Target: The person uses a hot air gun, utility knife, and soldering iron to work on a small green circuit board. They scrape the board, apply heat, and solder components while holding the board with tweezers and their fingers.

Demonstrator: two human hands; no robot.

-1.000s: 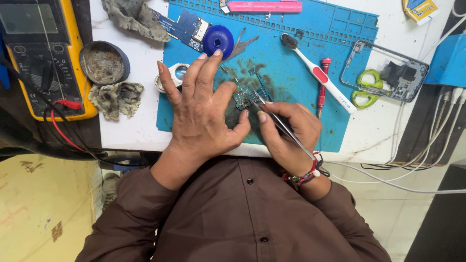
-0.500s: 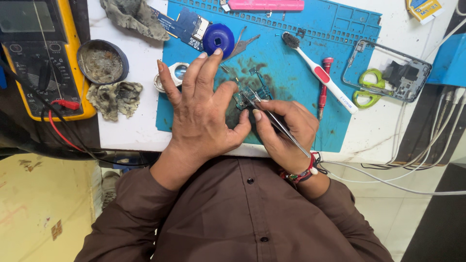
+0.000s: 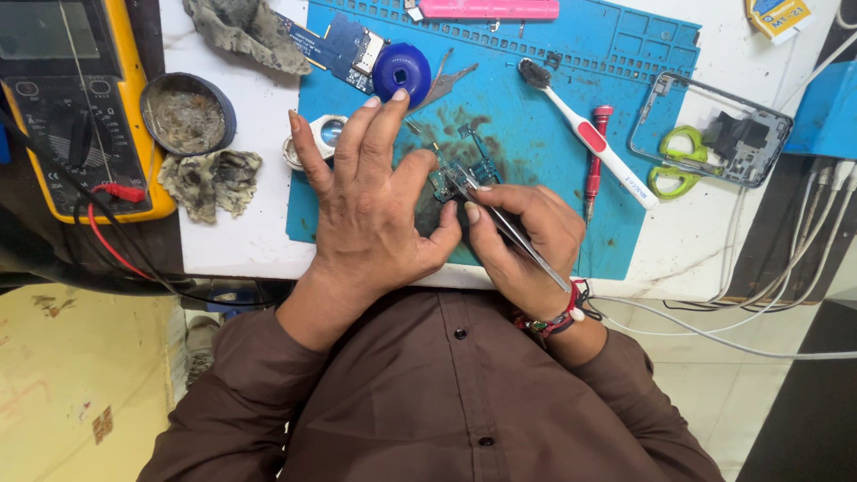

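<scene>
Little has shifted over the last second: the left hand (image 3: 379, 210) stays spread flat on the blue work mat (image 3: 643, 80), and the right hand (image 3: 527, 236) has only nudged its tweezers (image 3: 509, 228) a touch, the tips staying at the same spot. What they work on is a small circuit board (image 3: 460, 171), lying near the middle of the mat, just beyond both hands and partly hidden by the left fingers.

Left fingers are fanned apart, pressing down to pin the board. Right thumb and fingers are pinched together on the tweezers, whose points meet the board's near edge — whether they grip a part is too small to tell.

To my eye this is fine picking or placing on the board, midway through. A next move would call for a steady wrist and no slip of the pinning hand.

Around them: a toothbrush (image 3: 585, 134) and a red screwdriver (image 3: 596, 156) to the right, green scissors (image 3: 676, 161) by a phone frame (image 3: 710, 125) farther right, a yellow multimeter (image 3: 67, 107) far left, and a round tin of paste (image 3: 186, 112) beside it.
</scene>
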